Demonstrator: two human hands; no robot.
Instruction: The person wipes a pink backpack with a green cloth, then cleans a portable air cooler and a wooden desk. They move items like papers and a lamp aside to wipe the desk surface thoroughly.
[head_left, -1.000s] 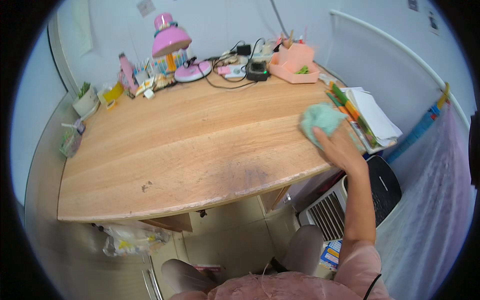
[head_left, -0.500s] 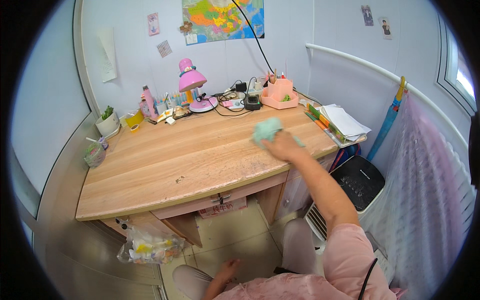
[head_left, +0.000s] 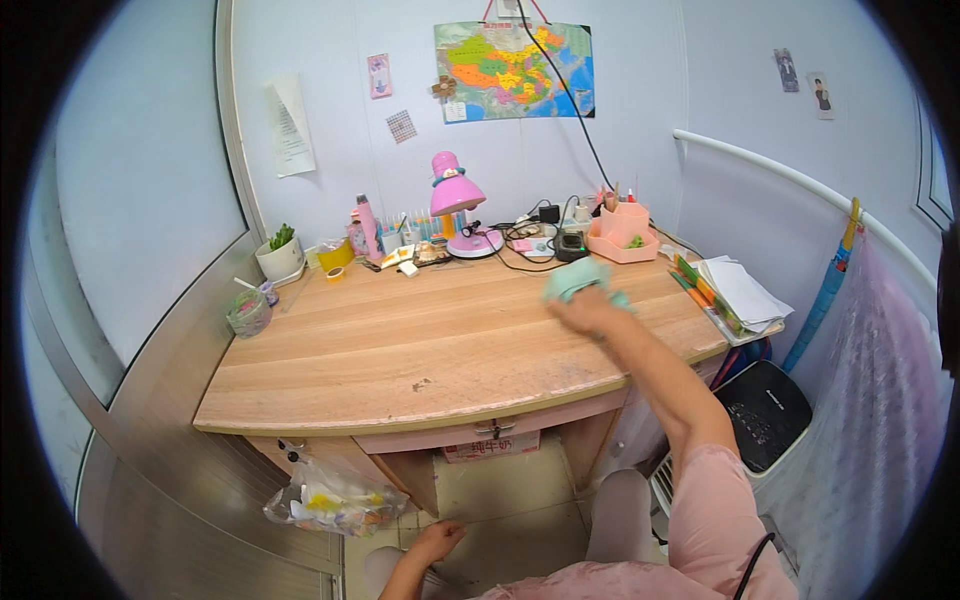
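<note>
Right of centre, my right hand (head_left: 584,311) clamped fingers on a green cloth (head_left: 578,277); bottom centre, my left hand (head_left: 438,541) curled, fingers together.

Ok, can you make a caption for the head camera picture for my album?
The right hand holds a mint-green cloth on a wooden desk, a pink lamp standing at the back.

Saw a wood-grain worktop (head_left: 400,345), smooth with faint sheen, scuffed rough near its front edge. Noted glossy plastic on the lamp (head_left: 457,195); right of the lamp, matt plastic on the organiser (head_left: 622,245), white paper sheets (head_left: 742,292), and rumpled, matt cloth (head_left: 578,275); below-left of it, a crinkled, shiny plastic bag (head_left: 335,503).
</note>
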